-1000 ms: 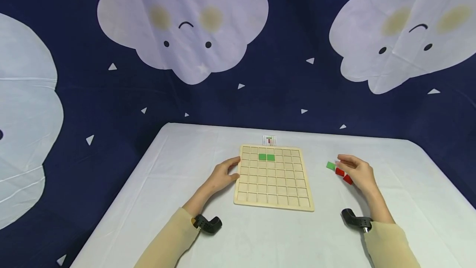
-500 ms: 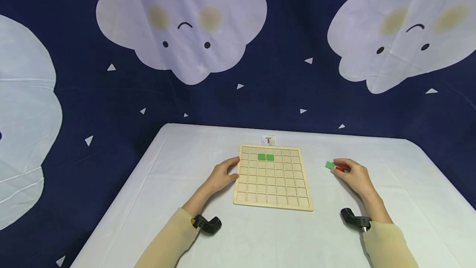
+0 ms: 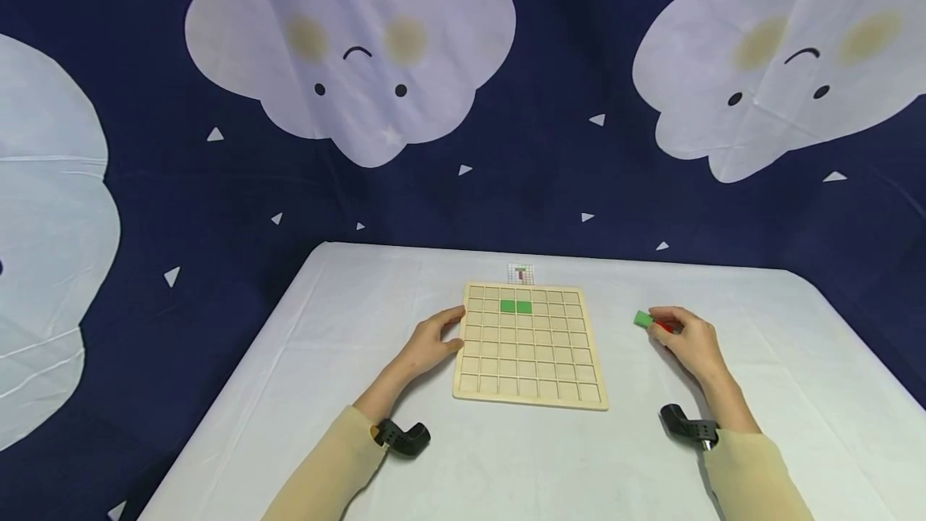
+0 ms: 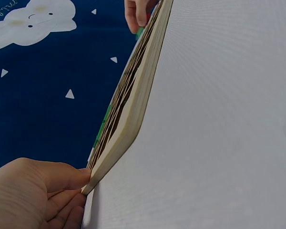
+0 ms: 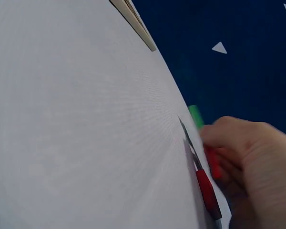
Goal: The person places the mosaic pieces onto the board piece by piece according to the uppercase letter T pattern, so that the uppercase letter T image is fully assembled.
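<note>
A square wooden grid board point(image 3: 508, 402) lies on the table, with two green tiles point(image 3: 516, 307) side by side in its second row from the back. My left hand point(image 3: 427, 348) rests at the board's left edge. Its thumb and index finger are spread apart and touch the rim. Right of the board, my right hand point(image 3: 694, 342) pinches a green tile point(image 3: 643, 319) that sticks out past the fingertips. Red shows between thumb and fingers, partly hidden. The right wrist view has a blurred red piece point(image 5: 212, 162) under the thumb and a sharper red tile point(image 5: 208, 193) below.
Behind the board lies a small card point(image 3: 521, 273) with a coloured grid printed on it. A white cloth covers the table point(image 3: 535, 465). Beyond its far edge hangs a dark blue curtain point(image 3: 550, 199) with clouds. Each wrist wears a black camera mount point(image 3: 405, 439).
My right hand has come left and closed its thumb and fingers at the green tile, which has shifted and tilted slightly. It now hides most of the red tiles. My left hand stays put.
</note>
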`<state>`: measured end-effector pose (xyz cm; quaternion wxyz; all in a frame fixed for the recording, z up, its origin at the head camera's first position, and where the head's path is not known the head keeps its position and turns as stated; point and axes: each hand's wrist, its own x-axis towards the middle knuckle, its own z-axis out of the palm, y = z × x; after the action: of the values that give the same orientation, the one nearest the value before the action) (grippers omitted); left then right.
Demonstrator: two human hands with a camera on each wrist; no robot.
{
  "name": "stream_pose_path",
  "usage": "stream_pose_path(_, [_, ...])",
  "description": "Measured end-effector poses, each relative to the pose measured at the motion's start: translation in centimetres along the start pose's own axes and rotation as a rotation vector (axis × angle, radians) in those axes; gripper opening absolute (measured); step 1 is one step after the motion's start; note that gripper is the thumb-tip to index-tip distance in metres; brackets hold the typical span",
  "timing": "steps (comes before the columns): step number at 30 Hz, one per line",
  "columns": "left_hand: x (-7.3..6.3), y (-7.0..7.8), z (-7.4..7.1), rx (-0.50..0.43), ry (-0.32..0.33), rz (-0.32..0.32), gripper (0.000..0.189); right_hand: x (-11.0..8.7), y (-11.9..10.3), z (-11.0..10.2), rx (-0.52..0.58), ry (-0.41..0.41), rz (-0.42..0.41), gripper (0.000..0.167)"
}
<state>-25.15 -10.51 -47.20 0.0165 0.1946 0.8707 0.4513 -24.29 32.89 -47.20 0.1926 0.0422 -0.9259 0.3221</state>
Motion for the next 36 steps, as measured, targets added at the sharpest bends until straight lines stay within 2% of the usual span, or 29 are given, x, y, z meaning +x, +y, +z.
stream_pose_path(9, [-0.1,0.2,0.0,-0.011,0.000,0.011,0.058,0.2,-0.4,-0.8,0.029,0.022,0.081,0.029])
stream_pose_path(14, [0.0,0.2,0.0,0.001,-0.001,0.008,0.058,0.5,-1.1,-1.3,0.112,0.026,0.093,0.032])
stream_pose_path(21, [0.1,-0.1,0.0,0.007,0.004,0.009,0.058,1.9,-3.1,-1.3,0.216,0.015,0.071,0.036])
stream_pose_path(25, [0.0,-0.1,0.0,0.006,0.005,0.007,0.058,2.6,-4.7,-0.4,0.302,0.022,0.073,0.036])
stream_pose_path(29, [0.1,-0.1,0.0,0.010,0.005,-0.004,0.058,3.3,-6.4,0.9,0.403,0.012,0.040,0.034])
stream_pose_path(32, [0.1,0.0,0.0,0.015,0.004,-0.010,0.058,3.7,-7.9,2.0,0.461,-0.017,-0.005,0.033])
stream_pose_path(36, [0.1,0.0,0.1,0.012,0.007,-0.009,0.058,4.3,-9.7,3.4,0.530,-0.055,-0.020,0.035])
